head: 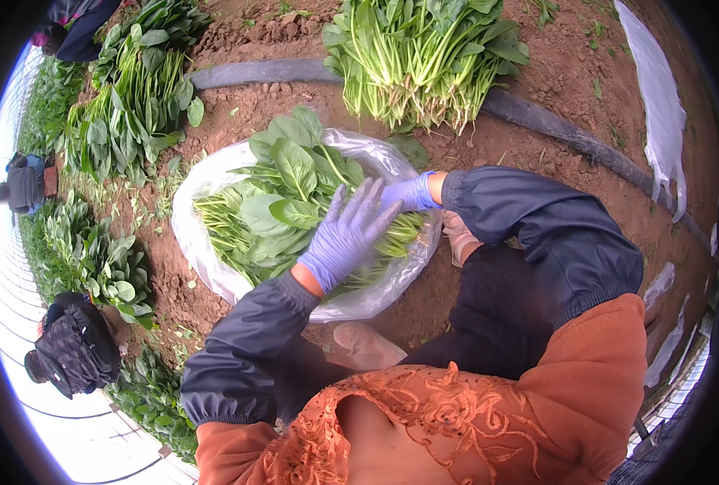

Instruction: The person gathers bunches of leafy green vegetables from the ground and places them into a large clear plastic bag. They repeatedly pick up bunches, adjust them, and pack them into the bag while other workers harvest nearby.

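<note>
A clear plastic bag (208,260) lies spread wide on the soil before me, filled with leafy greens that look like spinach (268,212). My left hand (350,236), in a purple glove and slightly blurred, is over the greens with its fingers spread. Just beyond its fingertips, my right hand (409,193), gloved alike, reaches across the stems at the bag's right side. Its fingers are partly hidden behind the left hand, so whether it grips any stems does not show.
A large pile of cut greens (423,60) lies beyond the bag, across a dark flat hose (553,124). Another pile (129,109) is at the upper left. White plastic bags (657,91) lie at right. Co-workers (77,345) are at left among growing plants.
</note>
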A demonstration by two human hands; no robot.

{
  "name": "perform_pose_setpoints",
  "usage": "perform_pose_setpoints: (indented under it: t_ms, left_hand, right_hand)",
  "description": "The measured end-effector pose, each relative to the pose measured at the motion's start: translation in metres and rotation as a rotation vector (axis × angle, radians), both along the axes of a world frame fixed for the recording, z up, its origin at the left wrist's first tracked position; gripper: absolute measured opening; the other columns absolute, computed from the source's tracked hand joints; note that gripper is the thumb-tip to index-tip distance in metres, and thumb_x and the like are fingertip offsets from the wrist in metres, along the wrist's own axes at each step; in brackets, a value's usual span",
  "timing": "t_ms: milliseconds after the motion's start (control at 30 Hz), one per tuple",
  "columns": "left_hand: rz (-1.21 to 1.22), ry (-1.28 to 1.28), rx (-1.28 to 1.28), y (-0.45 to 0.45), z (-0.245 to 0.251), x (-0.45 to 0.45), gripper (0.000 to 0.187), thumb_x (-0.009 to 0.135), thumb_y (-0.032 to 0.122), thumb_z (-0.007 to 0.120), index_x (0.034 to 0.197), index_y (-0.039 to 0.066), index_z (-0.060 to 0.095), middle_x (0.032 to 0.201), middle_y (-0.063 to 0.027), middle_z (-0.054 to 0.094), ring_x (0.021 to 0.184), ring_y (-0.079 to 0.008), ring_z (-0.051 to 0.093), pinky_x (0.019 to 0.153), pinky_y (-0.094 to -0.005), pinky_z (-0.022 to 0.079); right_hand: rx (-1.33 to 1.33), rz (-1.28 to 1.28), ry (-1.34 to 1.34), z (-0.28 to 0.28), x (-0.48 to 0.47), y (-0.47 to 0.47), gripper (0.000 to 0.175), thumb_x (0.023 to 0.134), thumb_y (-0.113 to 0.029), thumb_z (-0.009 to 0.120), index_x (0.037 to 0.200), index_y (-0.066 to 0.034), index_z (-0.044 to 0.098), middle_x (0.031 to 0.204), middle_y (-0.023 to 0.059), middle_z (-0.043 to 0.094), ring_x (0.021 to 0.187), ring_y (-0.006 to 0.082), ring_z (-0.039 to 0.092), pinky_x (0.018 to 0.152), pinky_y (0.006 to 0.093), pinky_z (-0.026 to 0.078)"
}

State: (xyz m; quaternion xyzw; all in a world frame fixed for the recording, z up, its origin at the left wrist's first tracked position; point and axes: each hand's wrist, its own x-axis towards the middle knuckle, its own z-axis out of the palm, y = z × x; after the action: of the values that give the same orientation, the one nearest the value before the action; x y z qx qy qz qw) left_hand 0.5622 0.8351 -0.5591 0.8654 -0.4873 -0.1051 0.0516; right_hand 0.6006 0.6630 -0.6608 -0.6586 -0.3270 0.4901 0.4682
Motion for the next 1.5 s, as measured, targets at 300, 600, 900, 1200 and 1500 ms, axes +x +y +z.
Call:
perform_pose_setpoints:
  t_ms: [300, 600, 900, 1200, 1500]
  left_hand:
    - [-0.06, 0.14, -0.127, 0.004, -0.04, 0.036, 0.087, 0.053, 0.014, 0.066, 0.133, 0.005, 0.034, 0.128, -0.0179, 0.044, 0.104, -0.0308, 0.051, 0.09, -0.0386, 0.039]
    - [-0.094, -0.064, -0.138, 0.018, -0.049, 0.027, 0.05, 0.067, 0.02, 0.058, 0.116, 0.009, 0.051, 0.09, 0.0001, 0.057, 0.084, -0.0183, 0.053, 0.074, -0.0346, 0.038]
    - [-0.181, -0.127, -0.186, 0.025, -0.044, 0.016, 0.047, 0.069, 0.019, 0.056, 0.114, 0.009, 0.052, 0.103, -0.0007, 0.059, 0.087, -0.018, 0.053, 0.077, -0.0347, 0.038]
    - [-0.248, 0.056, 0.028, 0.015, -0.055, 0.027, 0.055, 0.063, 0.015, 0.059, 0.117, 0.01, 0.049, 0.089, -0.0024, 0.057, 0.084, -0.0217, 0.052, 0.073, -0.037, 0.037]
    - [-0.009, 0.146, 0.346, -0.052, -0.069, 0.014, 0.044, 0.069, 0.018, 0.06, 0.11, 0.009, 0.048, 0.088, -0.0093, 0.059, 0.089, -0.0263, 0.055, 0.074, -0.0398, 0.039]
  right_hand:
    - [0.242, -0.402, 0.962, 0.029, -0.008, -0.017, 0.032, 0.077, -0.012, 0.061, 0.107, -0.0005, 0.058, 0.103, 0.007, 0.062, 0.099, 0.0156, 0.054, 0.09, 0.03, 0.039]
    - [0.225, -0.841, 0.671, 0.038, -0.008, -0.025, 0.063, 0.088, -0.049, 0.047, 0.128, -0.0003, 0.04, 0.12, 0.0128, 0.051, 0.108, 0.0202, 0.05, 0.091, 0.0315, 0.04]
    - [-0.367, -0.805, 0.19, -0.015, -0.025, -0.026, 0.058, 0.062, -0.032, 0.072, 0.103, 0.0078, 0.059, 0.094, 0.021, 0.063, 0.089, 0.0324, 0.061, 0.079, 0.0345, 0.047]
    - [-0.009, -0.89, 0.343, 0.042, -0.054, -0.078, 0.025, 0.079, -0.015, 0.058, 0.096, 0.0037, 0.063, 0.078, 0.0063, 0.063, 0.071, 0.0105, 0.055, 0.066, 0.0264, 0.045]
    - [-0.1, -0.953, 0.225, 0.06, -0.052, -0.073, 0.024, 0.083, -0.011, 0.055, 0.099, 0.0052, 0.062, 0.078, 0.0022, 0.063, 0.07, 0.008, 0.054, 0.064, 0.0251, 0.044]
